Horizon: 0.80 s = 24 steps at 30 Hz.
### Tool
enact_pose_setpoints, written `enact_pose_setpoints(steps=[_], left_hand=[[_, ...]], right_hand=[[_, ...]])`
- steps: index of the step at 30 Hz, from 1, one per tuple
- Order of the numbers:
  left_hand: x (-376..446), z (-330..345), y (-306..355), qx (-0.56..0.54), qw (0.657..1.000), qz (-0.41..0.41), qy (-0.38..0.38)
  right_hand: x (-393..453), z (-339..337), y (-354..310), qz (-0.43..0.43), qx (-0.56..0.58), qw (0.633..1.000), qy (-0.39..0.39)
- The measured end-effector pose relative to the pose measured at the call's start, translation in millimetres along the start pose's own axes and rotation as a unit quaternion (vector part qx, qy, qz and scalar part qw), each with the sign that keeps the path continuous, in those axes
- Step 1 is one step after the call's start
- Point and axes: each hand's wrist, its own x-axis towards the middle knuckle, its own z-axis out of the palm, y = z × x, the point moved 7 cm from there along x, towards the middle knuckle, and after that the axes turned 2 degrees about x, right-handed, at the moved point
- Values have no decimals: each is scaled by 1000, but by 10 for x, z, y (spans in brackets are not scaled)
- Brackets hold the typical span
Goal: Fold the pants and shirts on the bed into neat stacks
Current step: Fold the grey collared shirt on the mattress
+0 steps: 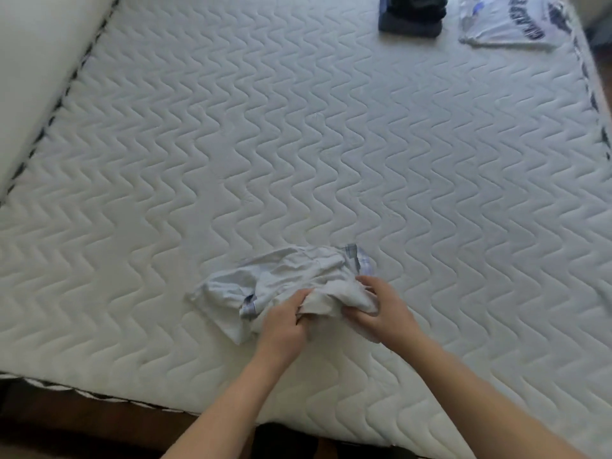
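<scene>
A crumpled pale blue-white shirt (281, 279) with plaid-lined cuffs lies on the white quilted mattress (298, 144) near its front edge. My left hand (284, 323) grips a bunch of its cloth from the left. My right hand (381, 309) grips the same bunch from the right, close beside the left. At the far side sits a folded stack of dark clothes (412, 14). A white t-shirt with dark lettering (510, 21) lies flat to the right of that stack.
A white wall or headboard (36, 77) runs along the mattress's left edge. Dark floor (82, 422) shows below the front edge. A bit of pale cloth (607, 299) pokes in at the right border.
</scene>
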Motion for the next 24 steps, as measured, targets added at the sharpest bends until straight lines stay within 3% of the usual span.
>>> enact_pose_setpoints(steps=[2,4,7,9,13,19,20,24], left_hand=[[-121,-61,233,-12,1000,5,-4],[-252,-92,426,-19,1000,3,-14],[-455,-72,654,-38,999,-6,-24],[-596,-48,802,-40,999,-7,-30],[-815,0,1028,-62,998,-2,-33],[-967,-80,1169,-70,997,-5,19],[-978,-115,1161,-58,998,-9,35],[-954,-313,1078,28,995,-33,88]], right_hand=[[-191,-62,8,85,83,992,-43],[-418,-58,67,199,222,950,-91],[-657,-68,175,320,495,800,-111],[-795,-106,244,378,551,737,-99],[-1041,-123,103,367,467,785,-178],[-1248,-412,100,392,358,842,-98],[-1247,-519,68,372,355,855,-68],[-1143,-912,-252,233,477,847,10]])
